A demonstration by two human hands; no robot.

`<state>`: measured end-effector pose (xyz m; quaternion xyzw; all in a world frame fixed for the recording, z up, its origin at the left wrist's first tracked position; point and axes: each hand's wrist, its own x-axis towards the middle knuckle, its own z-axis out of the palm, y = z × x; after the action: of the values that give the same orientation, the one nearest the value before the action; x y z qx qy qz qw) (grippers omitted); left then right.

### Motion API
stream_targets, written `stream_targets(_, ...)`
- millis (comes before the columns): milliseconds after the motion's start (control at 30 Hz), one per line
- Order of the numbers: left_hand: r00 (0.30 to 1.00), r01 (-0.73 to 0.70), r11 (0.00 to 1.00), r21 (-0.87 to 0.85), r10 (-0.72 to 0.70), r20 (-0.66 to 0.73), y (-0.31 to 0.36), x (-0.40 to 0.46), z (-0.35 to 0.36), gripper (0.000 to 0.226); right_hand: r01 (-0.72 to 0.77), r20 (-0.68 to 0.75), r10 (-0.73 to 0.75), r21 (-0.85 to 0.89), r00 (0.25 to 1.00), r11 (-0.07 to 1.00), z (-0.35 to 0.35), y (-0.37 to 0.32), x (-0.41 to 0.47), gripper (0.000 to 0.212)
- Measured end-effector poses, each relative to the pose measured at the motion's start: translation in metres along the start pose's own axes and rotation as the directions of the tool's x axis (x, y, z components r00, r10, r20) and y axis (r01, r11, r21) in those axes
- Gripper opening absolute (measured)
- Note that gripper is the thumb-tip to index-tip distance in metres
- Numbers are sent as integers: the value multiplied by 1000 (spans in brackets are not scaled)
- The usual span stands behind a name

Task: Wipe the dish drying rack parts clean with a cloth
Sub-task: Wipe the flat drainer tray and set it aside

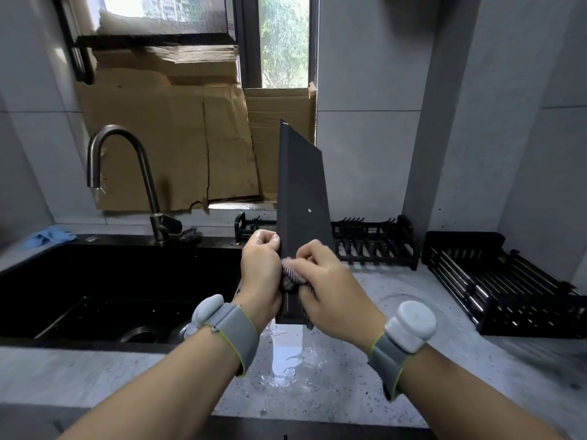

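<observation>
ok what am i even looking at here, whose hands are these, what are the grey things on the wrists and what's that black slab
There is no machine here. A person wears a camera on the head, so the single picture looks forward and down at their own two hands over a kitchen counter. The grey bands are wristbands, each carrying a small rounded device; what they do cannot be told. The left hand grips a flat black panel, held upright, near its lower end. The right hand presses a grey cloth against it, wiping. Water is pooled on the counter below. Behind stand a black rack and, to the right, a black basket. A black sink with a tap lies to the left.
</observation>
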<state>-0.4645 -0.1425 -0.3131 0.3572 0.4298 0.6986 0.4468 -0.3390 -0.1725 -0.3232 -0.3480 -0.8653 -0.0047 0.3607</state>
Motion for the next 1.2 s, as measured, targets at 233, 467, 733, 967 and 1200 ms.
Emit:
stream_targets(233,993,87,996,9,-87,75,-1,-8,6,21,-190,-132,182,-49,974,981,-26,9,38,39)
stream_targets(467,978,191,982,12,-191,78,4,-12,9,24,-120,-29,117,-202,993,972,-13,16,30,20)
stream_targets(733,962,274,959,-74,-273,25,-1,-15,11,27,-11,47,23,-231,999,973,-6,9,1,10)
stream_targets(967,971,237,966,-108,-239,-4,-3,-8,16,15,115,132,-86,-230,987,966,-15,3,-18,11)
stream_targets(1200,960,265,954,-141,-275,-58,-9,-2,14,17,158,166,-128,-185,978,970,-18,4,-37,22)
